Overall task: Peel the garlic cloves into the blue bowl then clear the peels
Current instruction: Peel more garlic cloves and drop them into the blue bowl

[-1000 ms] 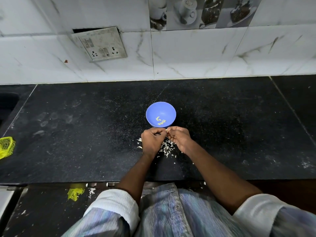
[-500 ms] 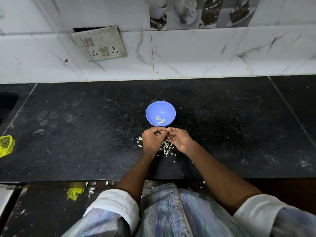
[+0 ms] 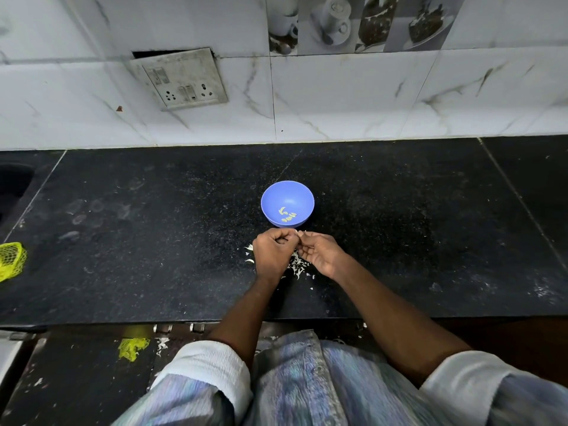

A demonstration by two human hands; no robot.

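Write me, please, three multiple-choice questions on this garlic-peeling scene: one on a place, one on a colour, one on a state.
1. Where do the garlic peels lie?
A. in the bowl
B. on the countertop under the hands
C. on the wall socket

2. What colour is the mesh bag at the counter's left edge?
A. yellow
B. red
C. white

3. How do the left hand and right hand stand?
A. flat on the counter
B. inside the bowl
C. fingertips meeting just before the blue bowl

Answers: B, white scraps lie beneath the hands; A, the netting is yellow; C, both hands' fingers curl together there.
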